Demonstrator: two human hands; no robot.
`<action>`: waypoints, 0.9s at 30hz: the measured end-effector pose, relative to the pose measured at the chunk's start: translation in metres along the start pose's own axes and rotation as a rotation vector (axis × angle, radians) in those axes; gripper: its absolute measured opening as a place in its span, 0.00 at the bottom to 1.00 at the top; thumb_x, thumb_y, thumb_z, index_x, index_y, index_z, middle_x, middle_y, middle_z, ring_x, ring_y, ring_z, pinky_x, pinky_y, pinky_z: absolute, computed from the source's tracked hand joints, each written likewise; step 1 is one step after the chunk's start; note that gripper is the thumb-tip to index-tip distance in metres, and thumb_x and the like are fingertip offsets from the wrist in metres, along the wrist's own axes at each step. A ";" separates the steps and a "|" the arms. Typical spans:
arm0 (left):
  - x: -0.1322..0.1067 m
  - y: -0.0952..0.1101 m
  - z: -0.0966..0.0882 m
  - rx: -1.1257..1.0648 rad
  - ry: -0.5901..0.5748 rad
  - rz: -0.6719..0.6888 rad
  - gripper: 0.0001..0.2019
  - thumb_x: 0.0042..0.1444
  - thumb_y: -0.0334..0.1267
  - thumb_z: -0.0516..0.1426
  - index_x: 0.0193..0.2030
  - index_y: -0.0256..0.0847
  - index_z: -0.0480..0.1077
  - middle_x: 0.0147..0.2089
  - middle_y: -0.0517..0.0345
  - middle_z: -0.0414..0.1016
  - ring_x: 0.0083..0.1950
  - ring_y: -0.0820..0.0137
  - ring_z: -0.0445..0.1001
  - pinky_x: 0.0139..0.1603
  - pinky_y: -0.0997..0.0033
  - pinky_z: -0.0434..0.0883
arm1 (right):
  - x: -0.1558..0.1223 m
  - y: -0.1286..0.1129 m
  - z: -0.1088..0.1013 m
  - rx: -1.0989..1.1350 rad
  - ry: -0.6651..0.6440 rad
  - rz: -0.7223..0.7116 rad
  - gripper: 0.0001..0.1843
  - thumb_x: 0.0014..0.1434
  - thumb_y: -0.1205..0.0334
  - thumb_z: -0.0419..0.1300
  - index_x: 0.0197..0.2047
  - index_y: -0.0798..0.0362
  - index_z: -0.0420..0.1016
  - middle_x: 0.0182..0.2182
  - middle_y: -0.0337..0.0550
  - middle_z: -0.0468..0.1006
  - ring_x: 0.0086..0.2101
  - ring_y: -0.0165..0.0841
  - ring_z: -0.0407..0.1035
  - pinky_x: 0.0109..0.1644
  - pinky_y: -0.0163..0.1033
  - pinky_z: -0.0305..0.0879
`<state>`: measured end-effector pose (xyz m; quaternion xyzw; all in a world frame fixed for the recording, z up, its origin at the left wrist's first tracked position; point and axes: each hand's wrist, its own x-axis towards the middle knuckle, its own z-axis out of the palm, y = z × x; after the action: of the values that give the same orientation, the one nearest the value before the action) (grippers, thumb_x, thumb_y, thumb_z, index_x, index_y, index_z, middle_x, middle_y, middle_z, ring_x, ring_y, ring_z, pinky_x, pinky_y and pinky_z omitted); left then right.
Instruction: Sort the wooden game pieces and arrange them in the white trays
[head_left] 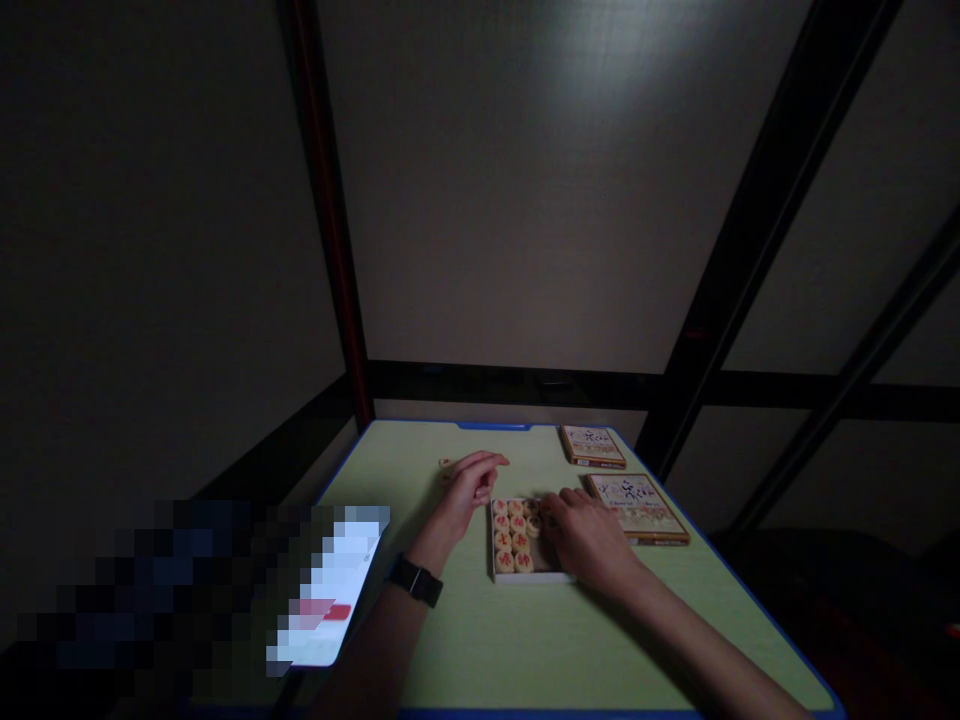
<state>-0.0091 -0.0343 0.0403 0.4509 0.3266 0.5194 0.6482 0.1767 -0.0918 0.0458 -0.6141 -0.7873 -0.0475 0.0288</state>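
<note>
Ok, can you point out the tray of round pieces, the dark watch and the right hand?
Tray [534, 577]: head view, on its near rim.
Dark watch [416, 581]: head view, on its middle.
Right hand [588, 532]: head view, on its back.

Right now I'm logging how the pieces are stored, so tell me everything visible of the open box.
The open box is shallow and rectangular, with a pale rim of unclear material. It lies flat on the green table. Two columns of round, pale, red-marked pieces fill its left side; dark-marked pieces sit beside them toward the far edge, and brownish floor shows nearer the front. The right hand covers its right side; contact is unclear.
</note>
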 end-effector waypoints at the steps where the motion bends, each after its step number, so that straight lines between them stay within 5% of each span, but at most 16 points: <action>1: 0.000 0.000 0.000 -0.003 0.000 -0.001 0.12 0.42 0.41 0.62 0.32 0.35 0.74 0.22 0.68 0.58 0.20 0.84 0.48 0.22 0.75 0.39 | 0.000 0.000 0.000 0.002 0.003 -0.004 0.13 0.60 0.67 0.55 0.47 0.54 0.75 0.43 0.52 0.77 0.45 0.45 0.70 0.42 0.42 0.58; 8: 0.002 0.003 -0.002 -0.029 0.086 0.051 0.13 0.39 0.41 0.62 0.31 0.35 0.73 0.21 0.68 0.58 0.19 0.83 0.49 0.21 0.77 0.41 | 0.001 0.002 0.001 0.011 0.013 0.011 0.13 0.60 0.66 0.55 0.48 0.53 0.74 0.42 0.52 0.77 0.44 0.44 0.71 0.41 0.41 0.58; 14: 0.011 0.009 -0.021 0.055 0.507 0.242 0.09 0.42 0.40 0.58 0.32 0.39 0.70 0.22 0.69 0.59 0.20 0.80 0.53 0.20 0.78 0.47 | -0.001 0.005 0.001 0.051 0.014 -0.017 0.15 0.57 0.68 0.57 0.49 0.54 0.74 0.43 0.52 0.77 0.45 0.43 0.71 0.42 0.40 0.59; 19: 0.020 0.014 -0.044 0.599 0.781 0.273 0.08 0.47 0.31 0.55 0.35 0.41 0.71 0.29 0.61 0.70 0.29 0.71 0.70 0.30 0.73 0.65 | 0.006 0.010 -0.017 0.174 0.053 -0.035 0.17 0.57 0.68 0.58 0.50 0.53 0.75 0.44 0.50 0.78 0.44 0.40 0.72 0.43 0.38 0.60; 23: 0.015 0.015 -0.054 1.316 0.635 0.237 0.13 0.53 0.26 0.53 0.41 0.40 0.76 0.42 0.50 0.77 0.46 0.63 0.75 0.50 0.67 0.68 | 0.042 0.009 -0.023 0.248 0.065 -0.149 0.17 0.60 0.70 0.54 0.50 0.54 0.77 0.45 0.50 0.78 0.41 0.37 0.73 0.43 0.36 0.62; 27: 0.007 0.010 -0.059 1.640 0.412 0.113 0.16 0.58 0.26 0.50 0.47 0.38 0.77 0.46 0.45 0.76 0.51 0.61 0.74 0.55 0.66 0.65 | 0.090 -0.006 -0.010 0.221 0.011 -0.388 0.22 0.56 0.75 0.56 0.52 0.55 0.77 0.48 0.50 0.78 0.46 0.36 0.73 0.48 0.35 0.63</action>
<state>-0.0640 -0.0120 0.0272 0.6904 0.6885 0.2215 0.0163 0.1492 -0.0079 0.0645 -0.4441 -0.8909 0.0308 0.0906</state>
